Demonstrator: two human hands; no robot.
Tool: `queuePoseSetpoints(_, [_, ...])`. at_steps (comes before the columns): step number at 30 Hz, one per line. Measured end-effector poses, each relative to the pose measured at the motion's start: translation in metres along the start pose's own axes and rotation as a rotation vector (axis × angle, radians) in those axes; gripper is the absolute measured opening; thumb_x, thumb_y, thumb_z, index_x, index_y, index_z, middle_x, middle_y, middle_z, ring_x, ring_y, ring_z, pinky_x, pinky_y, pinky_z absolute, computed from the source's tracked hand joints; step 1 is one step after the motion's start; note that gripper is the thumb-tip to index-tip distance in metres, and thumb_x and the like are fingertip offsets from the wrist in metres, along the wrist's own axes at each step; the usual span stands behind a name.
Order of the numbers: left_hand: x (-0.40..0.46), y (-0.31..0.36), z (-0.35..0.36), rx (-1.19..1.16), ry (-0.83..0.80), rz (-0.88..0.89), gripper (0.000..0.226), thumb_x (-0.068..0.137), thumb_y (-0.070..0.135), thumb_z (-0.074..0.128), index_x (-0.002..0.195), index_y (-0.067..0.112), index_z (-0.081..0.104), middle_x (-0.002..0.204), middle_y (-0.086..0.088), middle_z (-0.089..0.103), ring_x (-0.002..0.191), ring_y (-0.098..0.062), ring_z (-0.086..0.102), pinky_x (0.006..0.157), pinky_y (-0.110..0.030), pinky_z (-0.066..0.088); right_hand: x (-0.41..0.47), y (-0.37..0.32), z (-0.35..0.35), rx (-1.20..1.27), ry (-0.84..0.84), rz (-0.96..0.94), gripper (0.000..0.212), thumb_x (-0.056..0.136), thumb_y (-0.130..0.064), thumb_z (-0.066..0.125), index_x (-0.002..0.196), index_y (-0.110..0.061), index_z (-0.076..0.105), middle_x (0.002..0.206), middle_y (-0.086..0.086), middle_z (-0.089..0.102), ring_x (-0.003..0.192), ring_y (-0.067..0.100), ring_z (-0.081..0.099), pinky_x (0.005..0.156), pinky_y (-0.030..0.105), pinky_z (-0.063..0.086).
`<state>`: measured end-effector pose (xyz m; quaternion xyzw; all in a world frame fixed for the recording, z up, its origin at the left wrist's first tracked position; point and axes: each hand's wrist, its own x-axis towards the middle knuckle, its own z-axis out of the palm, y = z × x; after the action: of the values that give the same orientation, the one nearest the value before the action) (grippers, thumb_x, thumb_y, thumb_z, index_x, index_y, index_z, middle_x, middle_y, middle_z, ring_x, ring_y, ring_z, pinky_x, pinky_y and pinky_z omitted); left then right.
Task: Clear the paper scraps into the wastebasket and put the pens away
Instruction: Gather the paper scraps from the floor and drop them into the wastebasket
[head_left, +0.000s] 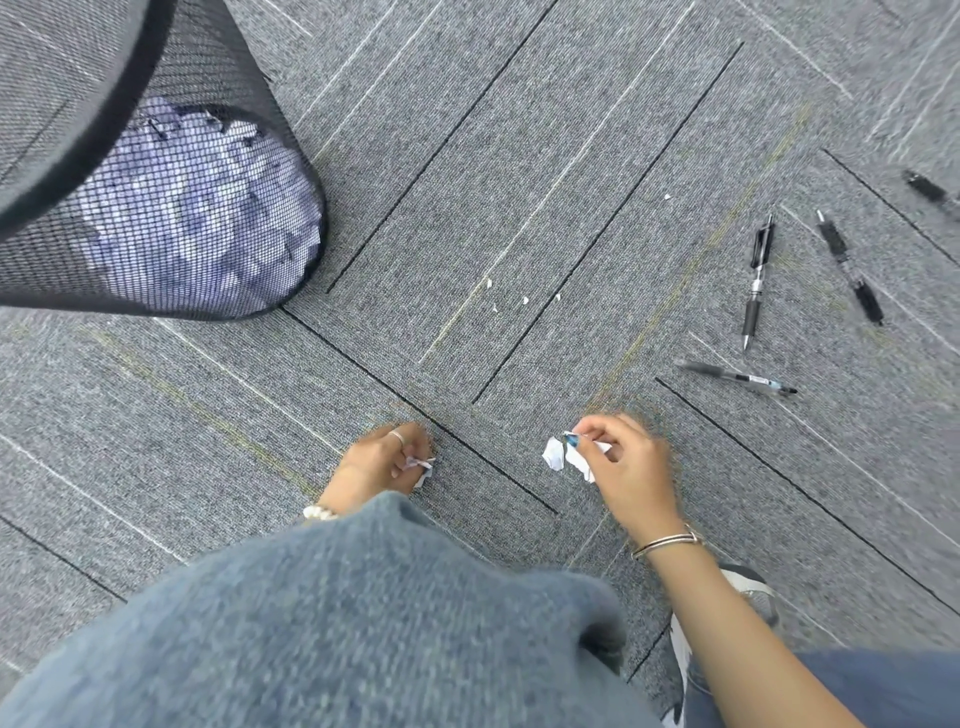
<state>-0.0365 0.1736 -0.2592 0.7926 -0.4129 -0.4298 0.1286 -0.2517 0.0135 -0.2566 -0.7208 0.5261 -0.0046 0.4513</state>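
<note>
1. Two hands work low over a grey carpet floor (519, 156) as you crouch, a blue-grey denim knee (337, 623) filling the lower frame.
2. Your left hand (382, 465), ring on one finger and a pale bead bracelet at the wrist, is closed around a small paper scrap (423, 467) that pokes out between the fingers, just above the carpet.
3. Your right hand (628, 467), metal bangles at the wrist, pinches a crumpled white scrap (563, 456) between thumb and fingertips; a bit of blue shows at the pinch, and you cannot tell what it is.
4. A few tiny white paper flecks (524, 300) lie on the carpet well ahead of both hands, with one more speck (667, 197) farther off to the right.
5. The black mesh wastebasket (78, 156) looms at upper left, well apart from the hands, and crumpled paper (208, 208) shows through its mesh wall.
6. Four black pens lie scattered on the carpet at right: an upright-pointing pen (757, 283), a blurred pen (849, 267) beside it, a pen lying crosswise (743, 378) nearest your right hand, and an edge pen (927, 188) partly cut off at the frame's border.
7. A white shoe (737, 584) peeks out behind your right forearm.
</note>
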Motion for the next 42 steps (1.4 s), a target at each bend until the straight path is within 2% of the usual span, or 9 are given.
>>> queuePoseSetpoints(7, [-0.008,-0.014,-0.002,-0.084,0.016,0.045,0.023,0.078,0.008,0.064,0.076,0.026,0.051,0.075,0.014,0.053,0.066,0.004,0.051,0.057,-0.008,0.041,-0.008,-0.005,0.012,-0.049,-0.173,-0.039,0.006,0.077,-0.016,0.068,0.079,-0.021,0.064,0.102,-0.007,0.049,0.078,0.003,0.053,0.065,0.006,0.047])
queuePoseSetpoints(11, [-0.007,-0.015,-0.001,-0.004,0.044,0.075,0.017,0.077,0.012,0.067,0.078,0.023,0.054,0.083,0.017,0.048,0.071,0.003,0.048,0.065,-0.007,0.038,-0.009,-0.010,0.018,-0.155,-0.152,-0.064,0.002,0.081,-0.017,0.064,0.083,-0.015,0.065,0.098,-0.005,0.049,0.072,0.003,0.052,0.059,0.012,0.046])
queuePoseSetpoints(15, [-0.013,-0.013,0.007,0.180,0.059,0.135,0.014,0.074,0.022,0.069,0.084,0.021,0.059,0.097,0.007,0.053,0.087,-0.007,0.041,0.075,-0.023,0.042,-0.010,-0.012,0.020,-0.240,-0.157,-0.060,0.006,0.086,-0.019,0.058,0.088,-0.017,0.064,0.095,-0.003,0.053,0.068,0.005,0.051,0.049,0.010,0.038])
queuePoseSetpoints(21, [-0.015,-0.011,0.011,0.216,-0.008,0.029,0.019,0.086,0.027,0.055,0.103,0.020,0.055,0.110,0.004,0.046,0.095,-0.011,0.038,0.081,-0.020,0.032,-0.010,-0.015,0.021,-0.248,-0.160,-0.041,0.004,0.086,-0.018,0.058,0.087,-0.019,0.061,0.089,-0.004,0.054,0.073,0.009,0.054,0.054,0.009,0.037])
queuePoseSetpoints(25, [-0.010,-0.010,0.008,0.103,-0.062,-0.040,0.015,0.086,0.020,0.055,0.101,0.015,0.057,0.101,0.005,0.046,0.083,-0.007,0.040,0.075,-0.017,0.034,-0.007,-0.022,0.023,-0.207,-0.140,-0.033,0.003,0.085,-0.017,0.058,0.085,-0.020,0.061,0.090,-0.004,0.057,0.071,0.011,0.057,0.058,0.025,0.053])
queuePoseSetpoints(28, [-0.009,-0.012,0.007,-0.040,-0.063,-0.103,0.008,0.085,0.011,0.055,0.093,0.011,0.059,0.079,0.016,0.040,0.067,-0.003,0.041,0.056,-0.007,0.032,-0.003,-0.028,0.024,-0.192,-0.104,-0.052,0.004,0.085,-0.017,0.058,0.085,-0.020,0.061,0.087,-0.006,0.055,0.073,0.015,0.059,0.061,0.032,0.054])
queuePoseSetpoints(32, [-0.019,-0.012,0.013,-0.064,0.045,-0.148,0.021,0.073,0.003,0.069,0.071,0.020,0.057,0.078,0.015,0.044,0.067,-0.004,0.047,0.060,-0.006,0.036,0.000,-0.032,0.026,-0.173,-0.075,-0.075,0.003,0.084,-0.015,0.060,0.085,-0.017,0.062,0.087,-0.004,0.055,0.074,0.012,0.055,0.056,0.009,0.038])
queuePoseSetpoints(38, [-0.021,-0.004,0.012,-0.116,0.109,-0.169,0.027,0.070,0.002,0.070,0.065,0.023,0.055,0.075,0.019,0.044,0.068,0.010,0.044,0.055,-0.004,0.036,0.000,-0.037,0.030,-0.182,-0.063,-0.069,0.003,0.084,-0.015,0.060,0.084,-0.016,0.062,0.086,-0.008,0.053,0.073,0.009,0.052,0.055,0.007,0.034])
queuePoseSetpoints(42, [-0.022,-0.004,0.010,-0.175,0.098,-0.173,0.040,0.070,0.004,0.071,0.060,0.035,0.048,0.074,0.015,0.048,0.065,0.005,0.049,0.060,-0.004,0.042,0.001,-0.037,0.032,-0.158,-0.064,-0.054,0.003,0.084,-0.016,0.060,0.085,-0.017,0.063,0.088,-0.006,0.054,0.076,0.010,0.054,0.055,0.009,0.035])
